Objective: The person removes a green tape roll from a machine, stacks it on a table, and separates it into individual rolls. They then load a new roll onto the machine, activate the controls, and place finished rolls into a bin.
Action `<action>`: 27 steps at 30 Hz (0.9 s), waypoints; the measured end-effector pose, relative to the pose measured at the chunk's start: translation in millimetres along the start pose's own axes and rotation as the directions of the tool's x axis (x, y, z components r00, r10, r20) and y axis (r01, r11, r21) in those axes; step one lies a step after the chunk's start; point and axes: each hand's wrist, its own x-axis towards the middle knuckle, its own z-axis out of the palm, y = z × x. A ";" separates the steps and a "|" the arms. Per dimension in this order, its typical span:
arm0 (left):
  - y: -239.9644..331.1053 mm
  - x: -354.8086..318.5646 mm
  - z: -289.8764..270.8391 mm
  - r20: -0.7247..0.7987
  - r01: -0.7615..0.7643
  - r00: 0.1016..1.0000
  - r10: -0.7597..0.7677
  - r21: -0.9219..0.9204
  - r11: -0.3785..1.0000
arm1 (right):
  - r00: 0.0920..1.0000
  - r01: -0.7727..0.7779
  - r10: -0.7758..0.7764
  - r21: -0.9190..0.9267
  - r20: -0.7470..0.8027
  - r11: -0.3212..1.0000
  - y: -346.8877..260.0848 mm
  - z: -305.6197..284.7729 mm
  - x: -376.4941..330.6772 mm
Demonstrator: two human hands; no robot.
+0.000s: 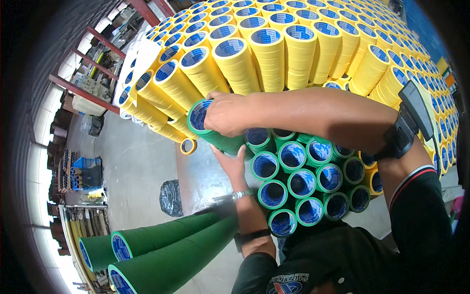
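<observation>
A stack of green tape rolls [197, 117] with a blue-printed core leans over the metal table, its upper end toward the yellow stacks. My right hand [226, 113] is closed over the top roll, its fingers bent at the rim and core. Lower down, my left hand [231, 164] cups the same stack, thumb on one side and fingers on the other; the stack partly hides its grip. Just right of my hands stand several green tape stacks [292, 155] in tight rows, their hollow cores facing up.
Tall yellow tape stacks [267, 54] fill the far side. One loose yellow roll [188, 146] lies by the table [196, 181]. Long green tubes [171, 255] jut out at lower left. A black wrapped bundle [171, 198] and a blue crate [88, 174] are on the floor.
</observation>
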 end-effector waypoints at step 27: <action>120.9 1.0 50.9 0.424 -0.235 0.898 0.116 0.240 0.942 | 0.960 -0.254 0.258 0.052 -0.110 0.966 4.7 -29.9 -138.3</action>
